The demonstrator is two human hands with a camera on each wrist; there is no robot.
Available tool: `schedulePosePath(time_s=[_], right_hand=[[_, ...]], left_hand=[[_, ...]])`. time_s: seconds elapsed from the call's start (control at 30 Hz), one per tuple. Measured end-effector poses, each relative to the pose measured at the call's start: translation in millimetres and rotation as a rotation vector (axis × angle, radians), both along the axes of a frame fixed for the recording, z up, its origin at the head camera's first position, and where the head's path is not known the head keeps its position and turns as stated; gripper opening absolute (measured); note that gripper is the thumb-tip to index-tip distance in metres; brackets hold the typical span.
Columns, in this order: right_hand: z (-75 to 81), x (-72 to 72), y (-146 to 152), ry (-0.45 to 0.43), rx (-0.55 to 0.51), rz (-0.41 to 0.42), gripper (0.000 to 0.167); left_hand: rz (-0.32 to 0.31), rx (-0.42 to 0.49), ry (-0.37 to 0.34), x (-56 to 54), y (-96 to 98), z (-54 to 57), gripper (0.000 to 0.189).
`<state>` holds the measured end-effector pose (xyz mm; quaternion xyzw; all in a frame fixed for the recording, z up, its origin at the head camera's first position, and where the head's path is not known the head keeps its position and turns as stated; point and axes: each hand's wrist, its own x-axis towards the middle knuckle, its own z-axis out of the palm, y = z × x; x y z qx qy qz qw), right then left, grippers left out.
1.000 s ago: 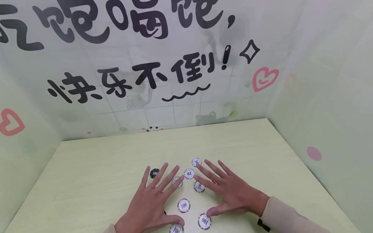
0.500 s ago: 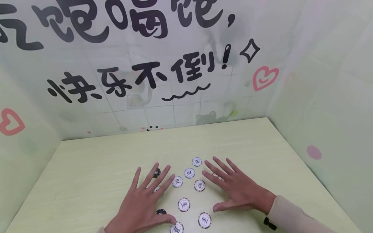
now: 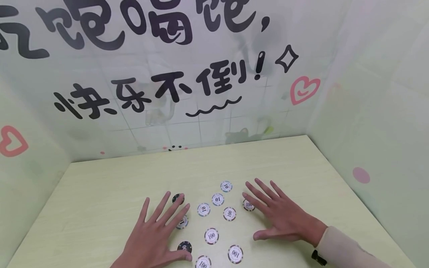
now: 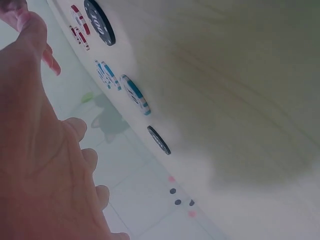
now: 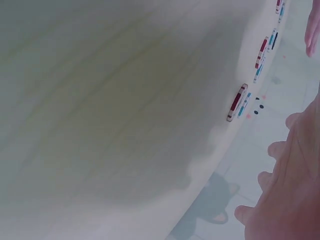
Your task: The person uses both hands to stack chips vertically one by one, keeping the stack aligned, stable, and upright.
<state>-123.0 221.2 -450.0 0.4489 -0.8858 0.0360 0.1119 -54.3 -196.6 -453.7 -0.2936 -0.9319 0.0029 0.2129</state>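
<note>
Several poker chips lie flat on the table. My left hand (image 3: 151,236), fingers spread, is above the left side of the spread; its fingers partly cover a black chip (image 3: 175,197) and a blue-edged chip (image 3: 183,223), and its thumb overlaps another black chip (image 3: 184,245). On the other side my right hand (image 3: 285,217), also spread, has its fingers beside a red-edged 100 chip (image 3: 248,205). Neither holds anything. In the left wrist view the palm (image 4: 45,145) appears raised off the table, above a black chip (image 4: 100,22). A gap separates the right palm (image 5: 295,185) from the surface too.
Between the hands lie white 10 chips (image 3: 218,199) and 100 chips (image 3: 211,236). The pale wooden table (image 3: 110,190) meets a printed back wall (image 3: 151,130) and a right side wall (image 3: 378,130). A small dark object (image 3: 318,257) sits by the right sleeve.
Both hands have drawn apart, the left one leftward and the right one rightward and slightly farther forward. More chips between them now show, and the chips themselves stay in place.
</note>
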Motion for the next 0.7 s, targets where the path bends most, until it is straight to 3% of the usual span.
schedulePosePath(time_s=[0.2, 0.4, 0.7], right_hand=[[-2.2, -2.5, 5.1, -0.002, -0.010, -0.021, 0.106], [-3.0, -7.4, 3.6, -0.021, -0.012, -0.034, 0.107], [-5.9, -11.7, -11.5, -0.012, -0.007, 0.025, 0.094]], left_hand=[[0.018, 0.001, -0.012, 0.4, -6.7, -3.5, 0.120], [0.021, -0.005, -0.041, -4.1, -4.9, -0.3, 0.110], [-0.055, -0.001, -0.086, -9.3, 14.1, 5.1, 0.091]])
